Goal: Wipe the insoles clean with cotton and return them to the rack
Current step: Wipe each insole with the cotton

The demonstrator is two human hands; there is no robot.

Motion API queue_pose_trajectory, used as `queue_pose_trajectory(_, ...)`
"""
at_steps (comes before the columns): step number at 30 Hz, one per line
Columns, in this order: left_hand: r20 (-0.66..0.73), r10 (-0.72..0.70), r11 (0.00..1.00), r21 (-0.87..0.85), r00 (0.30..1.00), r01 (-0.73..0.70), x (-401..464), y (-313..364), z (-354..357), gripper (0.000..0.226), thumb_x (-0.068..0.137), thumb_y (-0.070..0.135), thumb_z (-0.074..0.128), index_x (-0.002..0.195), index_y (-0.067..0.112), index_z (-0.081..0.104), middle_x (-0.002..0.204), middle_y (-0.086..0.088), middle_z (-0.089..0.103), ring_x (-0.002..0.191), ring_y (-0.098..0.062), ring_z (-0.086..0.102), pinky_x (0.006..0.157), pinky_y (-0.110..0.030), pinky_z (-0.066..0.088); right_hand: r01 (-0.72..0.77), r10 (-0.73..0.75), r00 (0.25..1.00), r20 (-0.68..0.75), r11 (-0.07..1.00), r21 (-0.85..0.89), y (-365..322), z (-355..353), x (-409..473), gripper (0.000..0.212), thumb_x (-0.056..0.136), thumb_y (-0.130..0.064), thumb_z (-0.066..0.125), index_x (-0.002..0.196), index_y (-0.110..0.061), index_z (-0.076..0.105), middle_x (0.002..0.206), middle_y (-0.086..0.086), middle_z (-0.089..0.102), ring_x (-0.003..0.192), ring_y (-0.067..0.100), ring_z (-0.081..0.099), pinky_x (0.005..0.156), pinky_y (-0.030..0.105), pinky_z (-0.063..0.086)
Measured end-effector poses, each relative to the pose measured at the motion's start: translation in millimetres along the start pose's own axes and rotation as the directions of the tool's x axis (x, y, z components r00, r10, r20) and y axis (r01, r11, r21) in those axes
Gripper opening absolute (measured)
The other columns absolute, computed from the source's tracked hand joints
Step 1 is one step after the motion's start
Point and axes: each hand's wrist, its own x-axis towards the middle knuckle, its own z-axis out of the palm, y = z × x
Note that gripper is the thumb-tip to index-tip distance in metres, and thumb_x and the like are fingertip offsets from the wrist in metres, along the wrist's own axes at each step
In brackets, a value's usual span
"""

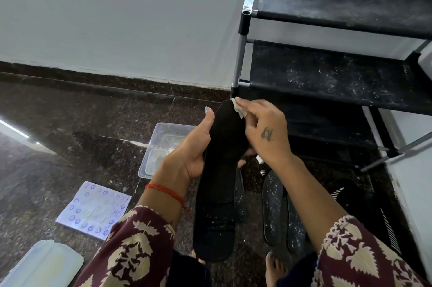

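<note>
A long black insole [218, 184] stands nearly upright in front of me. My left hand [189, 146] grips its left edge near the middle, thumb up along the side. My right hand [264, 127] pinches a small white cotton pad [239, 106] and presses it on the insole's top tip. Dusty white specks show on the insole's lower part. The black shoe rack [327, 69] with dusty fabric shelves stands at the right, just behind my right hand. Two more speckled insoles [272, 207] lie on the floor below the rack.
A clear plastic box [161, 146] with cotton sits on the dark granite floor left of the insole. A patterned white-and-blue cloth [93, 209] lies at the lower left, a pale lid [44, 263] in the corner. My bare toes [274, 265] show at the bottom.
</note>
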Motion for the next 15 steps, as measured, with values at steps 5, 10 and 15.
queue_pose_trajectory(5,-0.026,0.045,0.998,-0.043,0.999,-0.046,-1,3,-1,0.076,0.091,0.069,0.020,0.116,0.012,0.063,0.101,-0.016,0.072,0.079,-0.029,0.071,0.068,-0.039,0.057,-0.183,0.183,0.976,0.120,0.983,-0.005,-1,-14,-2,0.024,0.089,-0.010,0.054,0.104,-0.013,0.071,0.083,0.003,0.073,0.063,-0.001,0.060,0.066,-0.001,0.039)
queue_pose_trajectory(10,-0.052,0.072,0.994,-0.079,0.996,-0.076,-3,5,-2,0.075,0.092,0.067,0.018,0.101,0.008,0.065,0.085,-0.014,0.074,0.069,-0.026,0.072,0.063,-0.036,0.058,-0.150,0.170,0.972,0.160,0.980,-0.130,0,-18,-4,0.023,0.082,-0.019,0.060,0.064,-0.016,0.073,0.053,-0.003,0.064,0.048,0.007,0.056,0.046,0.015,0.036)
queue_pose_trajectory(15,-0.054,0.055,0.998,-0.041,0.997,-0.057,-4,5,-1,0.074,0.093,0.066,0.017,0.110,0.010,0.063,0.090,-0.014,0.074,0.074,-0.025,0.072,0.066,-0.037,0.058,-0.025,0.022,0.998,-0.053,0.998,-0.052,0,-9,0,0.019,0.085,-0.007,0.062,0.100,-0.011,0.072,0.084,0.003,0.068,0.070,0.002,0.052,0.061,0.000,0.034)
